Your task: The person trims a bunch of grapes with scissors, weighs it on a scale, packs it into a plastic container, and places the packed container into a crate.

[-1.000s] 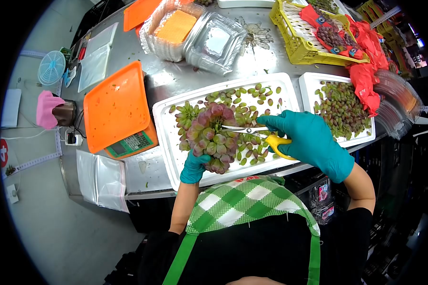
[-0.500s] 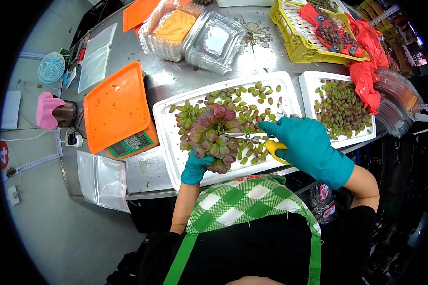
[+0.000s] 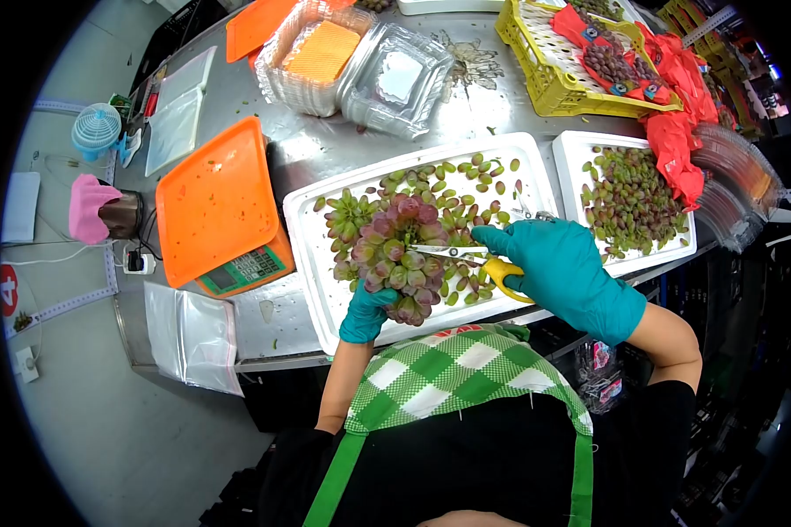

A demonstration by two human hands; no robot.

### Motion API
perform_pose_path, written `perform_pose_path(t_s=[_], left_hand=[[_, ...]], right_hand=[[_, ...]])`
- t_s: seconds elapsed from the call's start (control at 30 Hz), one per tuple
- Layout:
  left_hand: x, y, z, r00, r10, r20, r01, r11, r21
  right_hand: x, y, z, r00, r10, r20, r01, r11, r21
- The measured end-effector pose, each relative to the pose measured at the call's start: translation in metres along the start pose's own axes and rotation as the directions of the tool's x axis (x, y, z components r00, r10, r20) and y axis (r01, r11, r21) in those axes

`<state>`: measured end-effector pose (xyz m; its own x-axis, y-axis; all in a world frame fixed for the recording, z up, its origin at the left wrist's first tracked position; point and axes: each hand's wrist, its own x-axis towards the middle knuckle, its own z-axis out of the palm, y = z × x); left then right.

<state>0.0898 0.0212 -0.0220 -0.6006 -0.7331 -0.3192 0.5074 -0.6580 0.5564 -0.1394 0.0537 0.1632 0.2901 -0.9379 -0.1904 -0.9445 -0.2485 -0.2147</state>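
A bunch of reddish-green grapes [image 3: 399, 263] is held over a white tray [image 3: 311, 303] by my left hand [image 3: 366, 313], which wears a teal glove and grips the bunch from its lower left side. My right hand [image 3: 555, 270], gloved too, is closed on yellow-handled scissors [image 3: 503, 274]. The scissor blades point left, and their tips are at the middle of the bunch. Loose grapes [image 3: 479, 176] are scattered in the tray around the bunch. Part of my left hand's fingers is hidden behind the grapes.
An orange scale [image 3: 215, 202] stands left of the tray. Behind are clear plastic boxes [image 3: 395, 79] and a yellow crate [image 3: 554, 88]. A second white tray [image 3: 571, 167] with many loose grapes [image 3: 633, 198] is at right, beside red wrapping [image 3: 672, 162]. Plastic bags [image 3: 192, 338] lie at the front left edge.
My right hand has moved slightly lower with the scissors, whose blades now look closer together. The bunch in my left hand has shifted only slightly.
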Motion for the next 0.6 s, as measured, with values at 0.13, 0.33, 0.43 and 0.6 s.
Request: perform_pose_path(t_s=[0.13,0.33,0.43,0.6], left_hand=[[0.001,-0.001,0.002,1.0,0.025,0.0,-0.025,0.999,0.038],[0.002,0.001,0.006,0.994,0.111,0.011,-0.112,0.983,0.148],[0.005,0.004,0.011,0.982,0.182,0.045,-0.188,0.948,0.259],[0.013,0.009,0.017,0.945,0.3,0.13,-0.326,0.832,0.448]], right_hand=[[-0.002,0.002,0.007,0.997,0.018,-0.07,-0.013,0.998,0.067],[-0.007,0.006,-0.001,0.995,0.052,-0.08,-0.05,0.998,0.033],[-0.008,0.007,0.0,0.996,0.089,0.016,-0.09,0.994,0.069],[-0.008,0.004,-0.004,0.982,0.13,0.136,-0.151,0.976,0.16]])
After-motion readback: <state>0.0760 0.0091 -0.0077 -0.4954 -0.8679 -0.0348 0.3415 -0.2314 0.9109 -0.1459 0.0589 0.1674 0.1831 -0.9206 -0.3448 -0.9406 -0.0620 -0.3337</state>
